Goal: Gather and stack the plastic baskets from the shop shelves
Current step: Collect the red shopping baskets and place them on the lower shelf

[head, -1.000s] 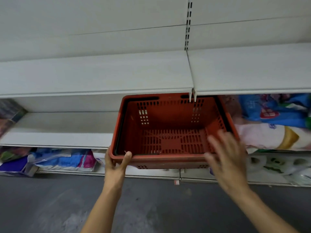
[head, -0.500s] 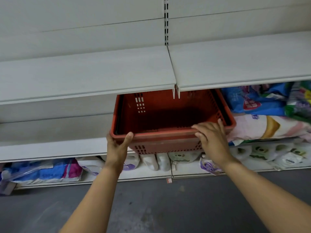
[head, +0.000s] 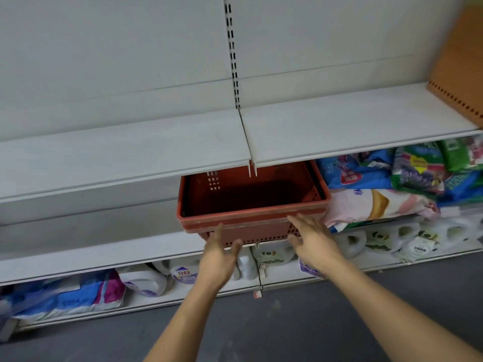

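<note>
A red plastic basket (head: 251,199) sits on the middle white shelf (head: 104,254), under the upper shelf. Two red rims show one above the other at its front, as if one basket is nested in another. My left hand (head: 219,254) is in front of the basket's front wall, fingers apart, fingertips at the lower rim. My right hand (head: 313,241) is spread open at the front right corner, next to the rim. Neither hand grips the basket.
The upper white shelf (head: 339,131) overhangs the basket's back half. Bagged goods (head: 379,202) lie right of the basket. Toilet-roll packs (head: 386,239) and other packs fill the bottom shelf. A brown perforated panel (head: 460,74) stands at the far right. Grey floor (head: 261,322) lies below.
Both hands held the basket's front rim and pushed it in under the upper shelf; now the fingers have let go and opened. The view has shifted left and down.
</note>
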A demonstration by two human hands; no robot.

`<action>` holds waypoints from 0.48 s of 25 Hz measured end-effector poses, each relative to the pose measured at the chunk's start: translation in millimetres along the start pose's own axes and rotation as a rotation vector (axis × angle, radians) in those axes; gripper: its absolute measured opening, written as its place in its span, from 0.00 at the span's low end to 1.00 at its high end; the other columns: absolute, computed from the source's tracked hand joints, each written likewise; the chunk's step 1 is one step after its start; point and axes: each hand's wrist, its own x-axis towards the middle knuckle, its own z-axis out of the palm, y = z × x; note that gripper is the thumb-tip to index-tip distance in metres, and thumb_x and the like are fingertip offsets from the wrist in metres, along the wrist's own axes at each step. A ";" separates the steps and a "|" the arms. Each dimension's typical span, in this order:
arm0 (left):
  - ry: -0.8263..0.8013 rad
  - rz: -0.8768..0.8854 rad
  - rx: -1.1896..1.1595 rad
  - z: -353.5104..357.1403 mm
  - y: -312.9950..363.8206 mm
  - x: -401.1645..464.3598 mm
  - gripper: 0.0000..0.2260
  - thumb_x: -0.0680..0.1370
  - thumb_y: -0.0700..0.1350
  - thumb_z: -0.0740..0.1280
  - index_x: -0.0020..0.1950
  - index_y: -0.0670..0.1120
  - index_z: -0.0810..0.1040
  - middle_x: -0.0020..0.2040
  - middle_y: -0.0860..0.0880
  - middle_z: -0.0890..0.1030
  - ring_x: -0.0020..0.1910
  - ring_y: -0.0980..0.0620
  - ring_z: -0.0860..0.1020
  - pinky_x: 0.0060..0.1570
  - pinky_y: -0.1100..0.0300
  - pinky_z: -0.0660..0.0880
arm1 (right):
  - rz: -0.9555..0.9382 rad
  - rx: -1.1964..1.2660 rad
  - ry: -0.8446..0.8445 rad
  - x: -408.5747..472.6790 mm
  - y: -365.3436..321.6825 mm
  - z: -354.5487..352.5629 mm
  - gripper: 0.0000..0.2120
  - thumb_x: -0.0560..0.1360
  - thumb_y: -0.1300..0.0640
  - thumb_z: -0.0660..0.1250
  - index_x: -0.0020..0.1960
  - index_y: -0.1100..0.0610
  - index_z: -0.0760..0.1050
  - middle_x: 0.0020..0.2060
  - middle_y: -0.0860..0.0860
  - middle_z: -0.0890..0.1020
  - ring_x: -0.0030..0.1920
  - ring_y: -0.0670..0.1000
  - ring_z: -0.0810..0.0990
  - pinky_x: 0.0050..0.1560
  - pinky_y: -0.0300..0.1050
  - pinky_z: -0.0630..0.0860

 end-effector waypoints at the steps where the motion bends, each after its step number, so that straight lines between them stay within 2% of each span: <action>1: -0.022 0.067 0.005 0.4 15.2 -18.4 0.27 0.80 0.52 0.64 0.77 0.45 0.64 0.74 0.46 0.71 0.74 0.46 0.68 0.67 0.56 0.66 | -0.021 0.037 0.053 -21.6 -1.8 -7.4 0.25 0.80 0.51 0.59 0.76 0.50 0.62 0.75 0.50 0.66 0.74 0.53 0.63 0.74 0.52 0.60; 3: -0.039 0.173 -0.009 0.8 43.9 -48.8 0.25 0.80 0.56 0.63 0.75 0.48 0.68 0.72 0.50 0.73 0.72 0.49 0.70 0.69 0.55 0.67 | -0.045 0.108 0.130 -66.7 0.4 -28.1 0.22 0.80 0.51 0.59 0.73 0.49 0.67 0.71 0.47 0.71 0.70 0.50 0.68 0.69 0.47 0.64; 6: -0.055 0.230 -0.062 5.3 92.2 -73.1 0.22 0.79 0.56 0.63 0.72 0.50 0.73 0.69 0.53 0.77 0.68 0.52 0.73 0.68 0.51 0.70 | -0.054 0.180 0.231 -111.1 17.0 -65.1 0.20 0.80 0.50 0.60 0.71 0.48 0.70 0.69 0.43 0.73 0.69 0.45 0.68 0.68 0.41 0.64; 9: -0.101 0.328 -0.128 19.0 156.9 -87.3 0.16 0.79 0.53 0.66 0.66 0.52 0.78 0.62 0.56 0.81 0.62 0.57 0.78 0.65 0.54 0.73 | -0.015 0.260 0.367 -133.2 53.0 -114.7 0.17 0.79 0.51 0.62 0.67 0.48 0.74 0.64 0.40 0.75 0.67 0.43 0.70 0.66 0.36 0.64; 12: -0.189 0.425 -0.242 49.2 234.3 -85.4 0.10 0.79 0.49 0.67 0.60 0.54 0.79 0.56 0.56 0.84 0.54 0.65 0.81 0.59 0.59 0.77 | 0.007 0.340 0.514 -139.3 109.5 -178.5 0.14 0.79 0.53 0.63 0.64 0.50 0.77 0.60 0.39 0.75 0.65 0.42 0.71 0.66 0.37 0.67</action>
